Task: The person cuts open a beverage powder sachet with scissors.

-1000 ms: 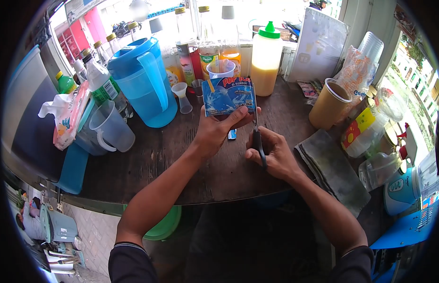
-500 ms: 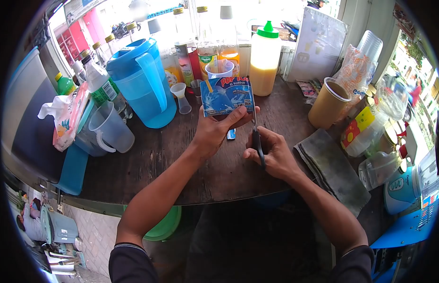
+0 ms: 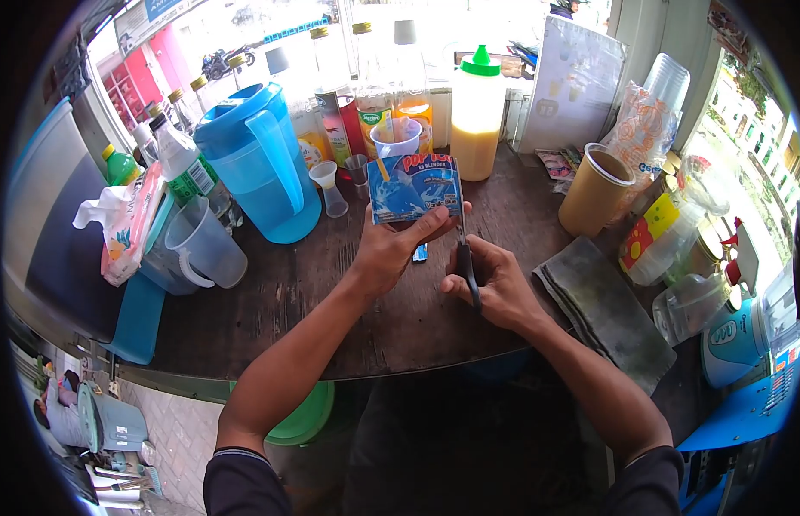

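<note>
A blue sachet (image 3: pixel 413 185) with red lettering is held up over the dark table by my left hand (image 3: pixel 391 254), thumb across its front. My right hand (image 3: pixel 495 279) is closed around the black handle of a pair of scissors (image 3: pixel 466 262), whose blades point up along the sachet's right edge. Below the sachet lies a small blue scrap (image 3: pixel 420 253) on the table (image 3: pixel 271 327). Just behind the sachet stands a clear plastic cup (image 3: pixel 396 134).
At left are a blue pitcher (image 3: pixel 267 172), a clear measuring jug (image 3: pixel 206 245) and a tissue pack (image 3: pixel 129 224). Behind stand bottles and a green-capped squeeze bottle (image 3: pixel 477 120). At right are a brown tumbler (image 3: pixel 593 193) and a folded grey cloth (image 3: pixel 602 310).
The view has shifted slightly, so most things sit a little lower in the picture. Both hands keep the same hold on the sachet and scissors.
</note>
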{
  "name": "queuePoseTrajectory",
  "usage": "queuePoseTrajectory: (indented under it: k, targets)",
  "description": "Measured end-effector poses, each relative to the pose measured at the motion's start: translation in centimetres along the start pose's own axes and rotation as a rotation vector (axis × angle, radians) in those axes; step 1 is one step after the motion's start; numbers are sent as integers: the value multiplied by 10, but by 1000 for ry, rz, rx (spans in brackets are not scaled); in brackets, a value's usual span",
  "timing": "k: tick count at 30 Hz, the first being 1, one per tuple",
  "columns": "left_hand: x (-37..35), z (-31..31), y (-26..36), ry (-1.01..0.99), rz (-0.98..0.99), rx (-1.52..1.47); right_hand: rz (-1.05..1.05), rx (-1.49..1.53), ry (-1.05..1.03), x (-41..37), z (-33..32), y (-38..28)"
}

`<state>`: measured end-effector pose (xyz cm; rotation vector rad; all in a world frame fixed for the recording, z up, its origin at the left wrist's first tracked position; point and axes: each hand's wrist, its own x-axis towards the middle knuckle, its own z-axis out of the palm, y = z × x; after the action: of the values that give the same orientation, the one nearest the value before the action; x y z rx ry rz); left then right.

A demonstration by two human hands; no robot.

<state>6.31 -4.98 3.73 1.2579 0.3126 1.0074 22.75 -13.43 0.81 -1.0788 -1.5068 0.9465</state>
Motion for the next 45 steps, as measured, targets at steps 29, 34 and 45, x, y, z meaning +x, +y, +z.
queuePoseTrajectory:
  k: [29, 34, 45]
  targets:
    - [-1, -2, -2, -38, -22, 78, 45, -24, -43, 0, -4, -2]
    - [0, -2, -2, -42, -13, 73, 41, -19, -42, 0, -4, -3]
    - [0, -2, -2, -71, -16, 136, 40, -24, -27, 0, -5, -4]
